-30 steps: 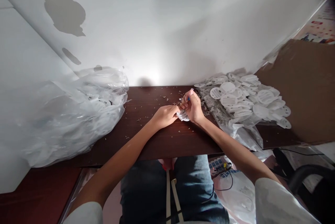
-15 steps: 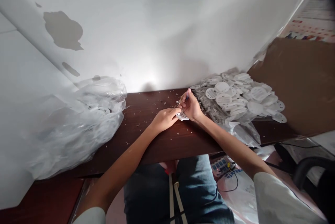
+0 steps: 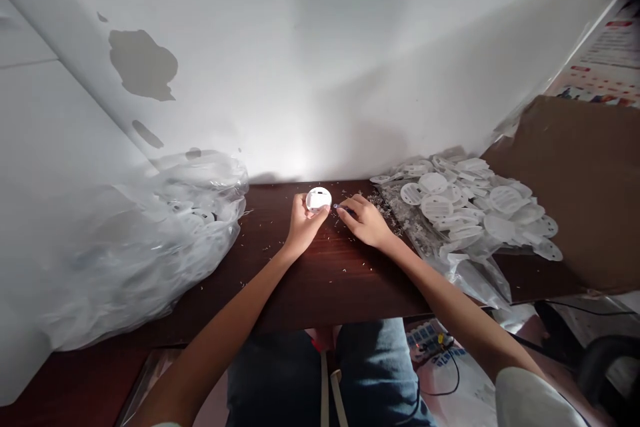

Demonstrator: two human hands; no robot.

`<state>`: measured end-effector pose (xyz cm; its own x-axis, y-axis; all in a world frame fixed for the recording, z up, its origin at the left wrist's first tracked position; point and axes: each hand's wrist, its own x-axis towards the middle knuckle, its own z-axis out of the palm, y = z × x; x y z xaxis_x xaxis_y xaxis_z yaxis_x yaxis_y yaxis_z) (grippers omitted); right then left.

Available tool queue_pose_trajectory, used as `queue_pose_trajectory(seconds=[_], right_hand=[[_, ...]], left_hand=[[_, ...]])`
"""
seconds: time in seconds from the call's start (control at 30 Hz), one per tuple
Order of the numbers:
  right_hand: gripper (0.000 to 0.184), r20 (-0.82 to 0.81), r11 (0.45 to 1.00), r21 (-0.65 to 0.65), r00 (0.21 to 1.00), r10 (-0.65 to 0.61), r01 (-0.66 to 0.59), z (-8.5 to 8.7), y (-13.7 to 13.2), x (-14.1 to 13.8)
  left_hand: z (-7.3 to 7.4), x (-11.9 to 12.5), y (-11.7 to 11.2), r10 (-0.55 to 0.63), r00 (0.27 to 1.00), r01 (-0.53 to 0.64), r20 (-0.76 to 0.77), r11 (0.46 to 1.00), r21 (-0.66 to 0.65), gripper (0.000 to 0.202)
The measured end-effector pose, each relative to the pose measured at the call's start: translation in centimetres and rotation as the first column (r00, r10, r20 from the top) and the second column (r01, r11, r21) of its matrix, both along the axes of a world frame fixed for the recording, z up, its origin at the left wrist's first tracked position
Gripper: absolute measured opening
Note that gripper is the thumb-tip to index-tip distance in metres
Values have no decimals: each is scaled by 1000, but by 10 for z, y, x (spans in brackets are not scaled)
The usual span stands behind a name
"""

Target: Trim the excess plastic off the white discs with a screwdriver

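My left hand (image 3: pixel 301 222) is closed on a round white plastic disc (image 3: pixel 318 198), holding it up by its edge above the dark wooden table (image 3: pixel 310 280). My right hand (image 3: pixel 363 219) lies just right of the disc, its fingers pinched around a small dark tool (image 3: pixel 343 208) whose tip points toward the disc. Small pale shavings are scattered over the table around both hands.
A heap of similar white discs (image 3: pixel 465 204) lies on a clear plastic sheet at the right, against brown cardboard (image 3: pixel 580 194). A large clear plastic bag (image 3: pixel 145 240) holding more discs fills the left. A white wall stands right behind the table. Cables lie on the floor.
My left hand has lifted the disc away from my right hand and turned its flat face into view. Both hands have moved farther from me, toward the wall.
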<state>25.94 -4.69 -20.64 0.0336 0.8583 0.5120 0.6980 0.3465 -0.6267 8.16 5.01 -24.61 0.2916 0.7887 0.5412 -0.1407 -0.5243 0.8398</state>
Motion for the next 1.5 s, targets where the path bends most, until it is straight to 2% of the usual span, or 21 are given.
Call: queue_pose_trajectory(seconds=[0.1, 0.23, 0.47, 0.63, 0.97, 1.03, 1.13, 1.2, 1.37, 1.5], right_hand=[[25, 126, 998, -31, 990, -59, 63, 1, -3, -2], [23, 238, 990, -52, 964, -117, 133, 6, -6, -4], [22, 313, 978, -64, 935, -167, 196, 1, -7, -7], [24, 309, 974, -55, 931, -195, 222, -3, -5, -5], [20, 231, 983, -21, 957, -175, 185, -4, -3, -4], [17, 154, 989, 15, 977, -146, 145, -4, -2, -4], [18, 50, 994, 84, 996, -69, 65, -5, 1, -3], [16, 20, 993, 110, 999, -41, 39, -5, 2, -3], [11, 67, 992, 124, 998, -11, 2, -7, 2, 1], [10, 115, 996, 88, 993, 18, -28, -9, 1, 4]], left_hand=[[2, 0, -2, -49, 998, 52, 39, 995, -80, 51], [10, -1, -7, -112, 992, 121, 57, 971, -208, 47], [12, 1, -8, -26, 997, 47, 77, 957, -288, 42], [11, 1, -8, 3, 997, 20, 74, 952, -306, 43], [15, 0, -13, -18, 998, 35, 56, 944, -327, 44], [16, 0, -14, -27, 996, 56, 79, 915, -399, 46], [19, 0, -15, -96, 985, 157, 142, 839, -522, 51], [20, 0, -17, -135, 976, 209, 172, 811, -547, 51], [22, 1, -22, -144, 969, 234, 200, 798, -556, 50], [23, 1, -24, -168, 966, 252, 198, 794, -553, 51]])
